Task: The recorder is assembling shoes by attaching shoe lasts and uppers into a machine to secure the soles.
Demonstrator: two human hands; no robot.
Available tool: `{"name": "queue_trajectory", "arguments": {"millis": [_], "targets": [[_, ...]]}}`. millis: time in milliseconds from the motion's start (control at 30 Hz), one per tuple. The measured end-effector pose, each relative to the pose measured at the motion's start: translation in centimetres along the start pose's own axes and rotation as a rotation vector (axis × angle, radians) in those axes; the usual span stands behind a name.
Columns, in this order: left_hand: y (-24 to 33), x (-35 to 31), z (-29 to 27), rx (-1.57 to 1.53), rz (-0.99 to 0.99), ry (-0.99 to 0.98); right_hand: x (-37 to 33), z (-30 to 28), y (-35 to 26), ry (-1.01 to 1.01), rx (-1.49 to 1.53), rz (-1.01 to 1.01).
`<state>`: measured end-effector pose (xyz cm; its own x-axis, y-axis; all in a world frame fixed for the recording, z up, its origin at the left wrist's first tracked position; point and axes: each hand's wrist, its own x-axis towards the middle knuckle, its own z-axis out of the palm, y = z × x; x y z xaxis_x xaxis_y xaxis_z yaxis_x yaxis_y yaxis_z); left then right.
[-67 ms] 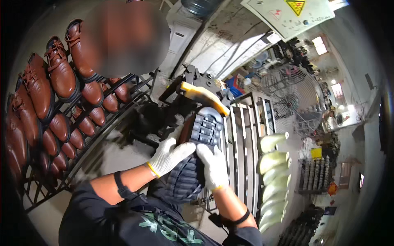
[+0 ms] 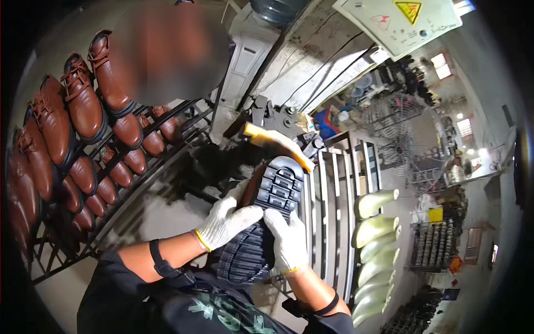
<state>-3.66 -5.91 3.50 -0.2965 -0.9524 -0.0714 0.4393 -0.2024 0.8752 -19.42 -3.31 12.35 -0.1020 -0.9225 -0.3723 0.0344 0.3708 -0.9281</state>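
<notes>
A shoe (image 2: 245, 253) with a ridged black sole is held sole up in front of my body, its heel end pointing away from me. Part of its brown upper shows along the left side. My left hand (image 2: 228, 222), in a white knitted glove, grips the left edge with the thumb across the sole. On the opposite edge, my gloved right hand (image 2: 286, 239) is closed the same way; the fingers of both hands are mostly hidden beneath. Just beyond the heel is a dark machine (image 2: 272, 114) with a yellow curved bar (image 2: 281, 146).
Brown lace-up shoes (image 2: 83, 108) fill a black rack on the left. To the right stands a metal frame rack (image 2: 334, 222) with several pale green shoe lasts (image 2: 375, 231). A fan (image 2: 395, 128) and an electrical box (image 2: 397, 25) are farther back. One upper-left patch is blurred.
The surroundings, hands and shoe all sit slightly lower in the picture, as the view has shifted. Both hands keep their hold on the shoe.
</notes>
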Motion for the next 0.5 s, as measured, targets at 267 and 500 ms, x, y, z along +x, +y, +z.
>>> {"name": "queue_trajectory", "arguments": {"millis": [267,500], "targets": [[0.8,-0.3,0.7,-0.156,-0.063,0.007,-0.1,-0.5,1.1,-0.035,0.137,-0.015],[-0.5,-1.8,-1.3,-0.277,-0.104,-0.066,-3.1,1.8,5.1,0.087,0.148,-0.142]]}}
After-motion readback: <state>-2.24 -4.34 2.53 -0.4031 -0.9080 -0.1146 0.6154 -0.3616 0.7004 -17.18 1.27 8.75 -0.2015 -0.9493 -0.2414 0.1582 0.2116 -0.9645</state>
